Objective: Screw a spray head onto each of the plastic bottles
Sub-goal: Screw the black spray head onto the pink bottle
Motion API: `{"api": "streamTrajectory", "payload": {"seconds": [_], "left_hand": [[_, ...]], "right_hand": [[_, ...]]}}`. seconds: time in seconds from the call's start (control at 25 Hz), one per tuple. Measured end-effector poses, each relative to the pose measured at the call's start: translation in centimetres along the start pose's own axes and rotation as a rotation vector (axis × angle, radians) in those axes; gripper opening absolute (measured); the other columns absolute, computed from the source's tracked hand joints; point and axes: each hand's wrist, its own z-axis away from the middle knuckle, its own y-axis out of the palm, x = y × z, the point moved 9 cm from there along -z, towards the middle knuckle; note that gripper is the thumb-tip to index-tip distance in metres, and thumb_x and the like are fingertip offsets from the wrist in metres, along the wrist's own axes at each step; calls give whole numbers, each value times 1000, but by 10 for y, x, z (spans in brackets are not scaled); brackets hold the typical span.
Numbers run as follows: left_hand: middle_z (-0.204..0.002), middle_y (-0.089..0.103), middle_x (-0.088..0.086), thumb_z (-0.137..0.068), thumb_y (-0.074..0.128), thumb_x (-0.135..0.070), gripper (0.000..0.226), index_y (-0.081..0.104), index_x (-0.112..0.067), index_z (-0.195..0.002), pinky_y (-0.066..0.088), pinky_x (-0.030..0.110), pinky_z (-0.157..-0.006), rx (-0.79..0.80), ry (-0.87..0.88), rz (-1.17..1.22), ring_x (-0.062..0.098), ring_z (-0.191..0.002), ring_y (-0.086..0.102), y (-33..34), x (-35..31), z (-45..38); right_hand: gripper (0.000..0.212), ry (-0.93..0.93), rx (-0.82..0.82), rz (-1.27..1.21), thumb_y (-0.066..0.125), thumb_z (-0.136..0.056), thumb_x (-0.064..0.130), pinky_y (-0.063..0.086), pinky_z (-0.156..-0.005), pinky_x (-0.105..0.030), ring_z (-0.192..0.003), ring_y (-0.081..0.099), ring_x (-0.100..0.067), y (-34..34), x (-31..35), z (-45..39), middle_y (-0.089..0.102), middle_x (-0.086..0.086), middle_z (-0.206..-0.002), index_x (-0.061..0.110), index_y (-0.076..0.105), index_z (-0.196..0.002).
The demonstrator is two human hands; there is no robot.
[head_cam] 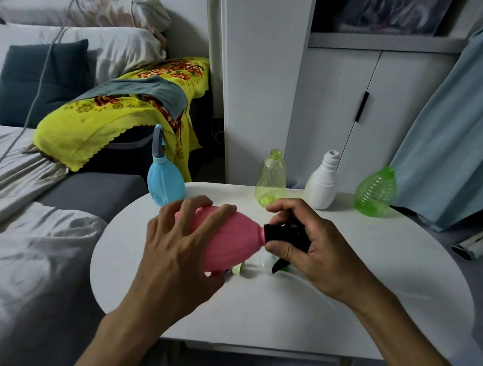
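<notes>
My left hand grips a pink bottle held on its side above the white round table. At the bottle's neck sits a black spray head, which my right hand grips. At the table's far left edge a blue bottle stands upright with a grey spray head on it. Three bottles stand with open necks at the back: a clear yellow-green one, a white one and a ribbed green one. A white and green spray head lies under my hands, mostly hidden.
A sofa with grey bedding, pillows and a yellow floral cloth is at the left. White cabinets stand behind the table and a blue curtain hangs at the right. A thin white tube trails on the table below my right hand.
</notes>
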Motion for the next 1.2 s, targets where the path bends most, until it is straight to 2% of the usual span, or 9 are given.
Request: {"api": "streamTrajectory", "payload": {"seconds": [0.16,0.32,0.44,0.64,0.76,0.84,0.96,1.08,1.2], "left_hand": [[-135,54,18,-50,92,-42,101,50,-20,-138,45,58,-91,-80,51,-46,41,-121,40,-4,-6,0],[-137,46,14,-51,91,-41,101,45,-23,-139,43,58,-93,-131,113,-71,39,-123,37,-8,-10,-1],[-137,39,9,-52,92,-39,102,40,-26,-139,41,59,-94,-108,144,-69,38,-124,35,-1,-14,-1],[-141,48,8,-58,90,-36,95,44,-28,-140,46,58,-95,-10,124,69,35,-128,38,3,-2,-4],[-141,47,6,-59,91,-32,93,46,-26,-140,47,52,-95,-18,95,181,27,-128,36,-2,5,-4],[-140,47,4,-59,92,-32,94,46,-25,-141,48,49,-95,-24,71,247,23,-127,35,-4,7,-4],[-140,48,6,-58,92,-32,94,48,-21,-141,51,53,-93,-22,52,245,27,-126,39,-1,7,-3],[-139,51,11,-58,91,-32,92,50,-20,-140,49,59,-94,-48,53,141,36,-126,41,1,7,-3],[-139,52,16,-59,90,-35,92,46,-22,-139,43,57,-97,-131,66,63,40,-126,40,-1,5,-1]], "right_hand": [[36,48,-4,-1,62,-87,48,53,-70,-25,-76,63,-9,0,-2,0,60,16,-91,46,51,-121],[15,198,47,-232,64,-90,36,52,-56,-30,-63,61,-12,4,-12,2,65,6,-75,29,65,-103],[19,341,92,-355,54,-91,34,47,-49,-26,-64,62,-14,9,-23,6,69,2,-73,25,69,-99],[49,453,287,-609,32,-90,36,52,-71,-30,-79,67,-27,14,-28,18,71,-23,-92,31,66,-125],[58,389,425,-834,45,-82,30,48,-77,-45,-87,60,-42,18,-15,22,61,-41,-110,17,56,-138],[62,306,463,-847,60,-84,33,47,-78,-45,-90,58,-42,20,-6,22,64,-35,-108,14,50,-142],[52,348,413,-685,55,-96,47,51,-70,-34,-71,63,-30,24,-9,22,73,-26,-92,22,50,-141],[58,469,395,-483,42,-92,66,48,-56,-25,-41,50,-16,31,-20,26,75,-20,-74,31,47,-138],[64,533,317,-531,40,-87,71,40,-43,-22,-31,38,-13,31,-24,25,70,-20,-60,23,65,-121]]}}
